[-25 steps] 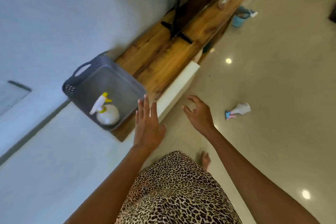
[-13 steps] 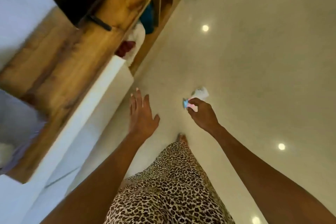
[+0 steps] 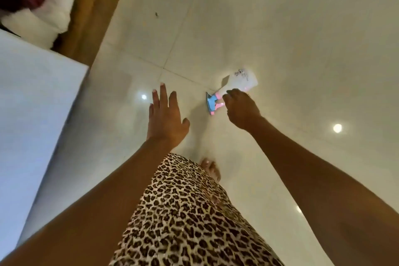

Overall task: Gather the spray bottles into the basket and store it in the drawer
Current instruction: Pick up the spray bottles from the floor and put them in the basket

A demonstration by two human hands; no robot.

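So the person is bent right over the floor, both arms stretched out and down. The right hand point(image 3: 241, 109) is reaching to a small spray bottle point(image 3: 239, 83) that's on the glossy cream floor tiles point(image 3: 280, 17), over to the right of the body. The bottle has a clear or whitish body with some dark print on it and a blue and pink trigger head point(image 3: 212, 101) pointing back toward the person. The fingers are curled down over the neck, right where the pink part meets the body, knuckles up and wrist bent a bit. Honestly I can't tell if the grip has actually closed on it or if the fingers are just resting on top, and whether the bottle is off the tile is hard to say too.

The left hand point(image 3: 166, 114) isn't holding anything. It's flat, palm down, fingers straight and slightly spread, thumb sticking out to the side, just hanging above the floor to the left of the bottle, with a gap between them.

A leopard print dress point(image 3: 185, 211) fills the bottom middle, with a bare foot point(image 3: 211, 168) peeking out just past the hem. Along the left there's a white cabinet front point(image 3: 32, 103), and above it a wooden shelf edge point(image 3: 92, 13) with something white and fluffy point(image 3: 43, 19) tucked in, all pretty blurry.
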